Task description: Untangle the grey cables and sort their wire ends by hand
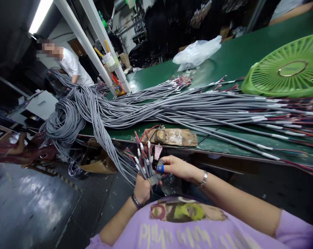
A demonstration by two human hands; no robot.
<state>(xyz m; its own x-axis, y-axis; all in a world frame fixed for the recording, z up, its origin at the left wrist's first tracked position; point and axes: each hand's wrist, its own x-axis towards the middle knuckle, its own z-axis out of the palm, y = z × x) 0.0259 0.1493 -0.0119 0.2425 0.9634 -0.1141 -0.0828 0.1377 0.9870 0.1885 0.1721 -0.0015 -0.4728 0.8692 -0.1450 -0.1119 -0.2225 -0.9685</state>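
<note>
The left hand point(143, 188) grasps a bundle of slim grey plastic-sheathed cables point(146, 166), their white-banded ends rising above it, while the right hand point(177, 166) curls just beside them, its hold unclear.

The green-topped workbench point(231, 62) bears long grey cables point(146, 110) with exposed coloured wire ends, a worn wooden block point(183, 137), a crumpled translucent plastic bag point(198, 52) and a green fan point(292, 68).
</note>
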